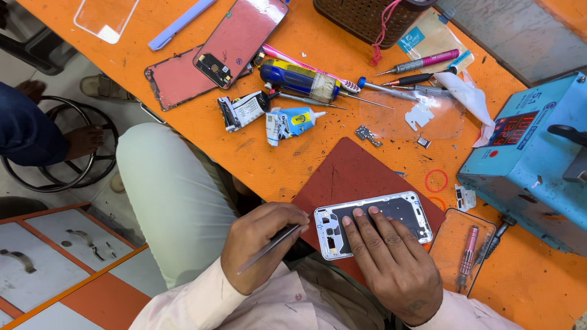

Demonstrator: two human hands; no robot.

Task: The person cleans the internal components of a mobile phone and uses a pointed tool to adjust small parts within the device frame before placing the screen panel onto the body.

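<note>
The left hand point(260, 244) is closing its grip on tweezers point(269, 247) while the right hand point(391, 263), fingers flat, is pressing the phone frame point(400, 205) onto the red mat point(354, 168).

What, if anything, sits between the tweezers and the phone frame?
Nothing visible: the left hand brings the tweezers tip to the phone frame edge, while the right hand presses flat on its middle.

The phone frame point(373, 223) looks like pale, glossy metal on a matt dark-red mat point(348, 171). The orange counter point(275, 165) is scuffed and stained. The tweezers point(269, 247) are dull grey metal.
</note>
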